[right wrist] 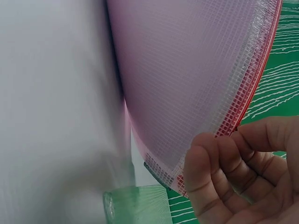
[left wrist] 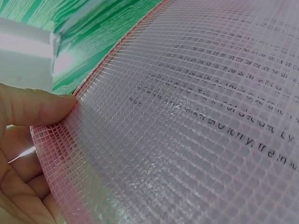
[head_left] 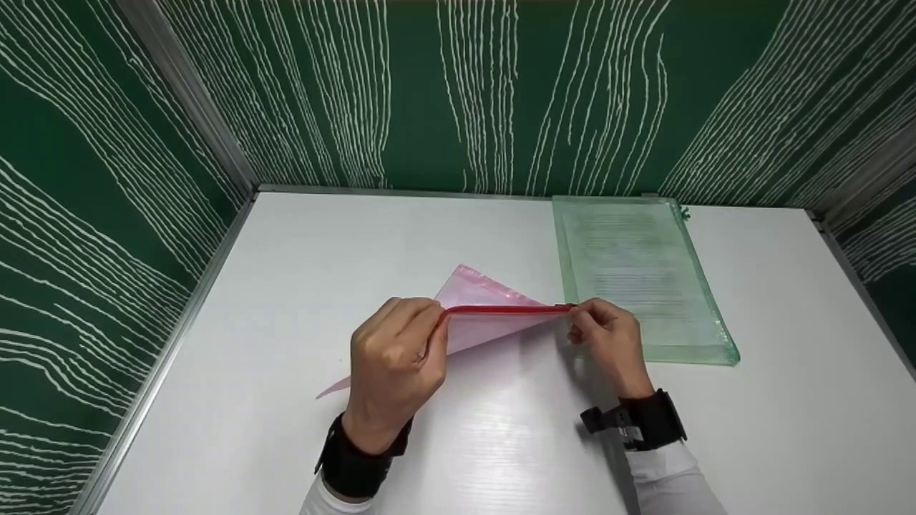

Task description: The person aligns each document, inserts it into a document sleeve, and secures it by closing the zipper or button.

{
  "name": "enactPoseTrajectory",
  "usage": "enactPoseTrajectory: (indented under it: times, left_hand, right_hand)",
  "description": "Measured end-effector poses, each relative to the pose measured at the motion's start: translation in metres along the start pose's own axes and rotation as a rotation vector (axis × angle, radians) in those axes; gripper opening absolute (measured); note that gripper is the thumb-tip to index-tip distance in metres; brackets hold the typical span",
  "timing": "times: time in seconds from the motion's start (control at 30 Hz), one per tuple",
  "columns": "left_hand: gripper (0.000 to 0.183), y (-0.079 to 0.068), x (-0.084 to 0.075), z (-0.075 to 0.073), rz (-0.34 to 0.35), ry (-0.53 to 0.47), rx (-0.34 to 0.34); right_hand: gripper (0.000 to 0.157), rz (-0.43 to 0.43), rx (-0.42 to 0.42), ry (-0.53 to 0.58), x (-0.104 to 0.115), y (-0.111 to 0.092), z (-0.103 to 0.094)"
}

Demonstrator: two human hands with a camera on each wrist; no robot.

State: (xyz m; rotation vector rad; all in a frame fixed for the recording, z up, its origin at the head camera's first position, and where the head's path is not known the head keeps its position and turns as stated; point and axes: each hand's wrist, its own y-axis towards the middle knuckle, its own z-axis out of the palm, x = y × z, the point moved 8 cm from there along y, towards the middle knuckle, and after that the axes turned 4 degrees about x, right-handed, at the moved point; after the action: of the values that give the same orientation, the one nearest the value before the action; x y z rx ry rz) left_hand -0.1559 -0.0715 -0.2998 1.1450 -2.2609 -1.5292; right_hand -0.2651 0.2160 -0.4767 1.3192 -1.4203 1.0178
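Note:
A pink mesh zipper pouch (head_left: 486, 330) with a red zipper edge (head_left: 508, 310) is held up above the white table. My left hand (head_left: 397, 357) grips one end of the zipper edge between thumb and fingers. At the other end, my right hand (head_left: 608, 336) pinches the zipper corner; whether it has the slider cannot be told. Through the mesh in the left wrist view, a printed sheet (left wrist: 205, 98) shows inside the pouch. The right wrist view has the pouch (right wrist: 187, 70) bowed, with curled fingers (right wrist: 233, 163) at its red edge.
A green zipper pouch (head_left: 637, 279) with printed paper inside lies at the back right of the white table (head_left: 322, 250), just beyond my right hand. Green walls with white wavy lines (head_left: 486, 93) stand behind and at the sides.

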Motion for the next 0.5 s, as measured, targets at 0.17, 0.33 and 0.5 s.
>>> enactPoseTrajectory:
  times: [0.17,0.33,0.5]
  left_hand:
    - [0.008,-0.0005,0.0,-0.0024,-0.001,0.012,-0.013]
    - [0.01,-0.0003,0.0001,-0.0033,-0.008,0.021,-0.009]
    - [0.01,0.0002,0.0004,-0.0039,-0.011,0.021,-0.008]
  right_hand:
    - [0.019,0.027,-0.02,-0.049,-0.0062,0.0028,-0.0033]
    - [0.019,0.032,-0.02,-0.065,-0.0067,0.0031,-0.0047]
    - [0.019,0.051,-0.02,-0.068,-0.0053,0.0025,-0.0052]
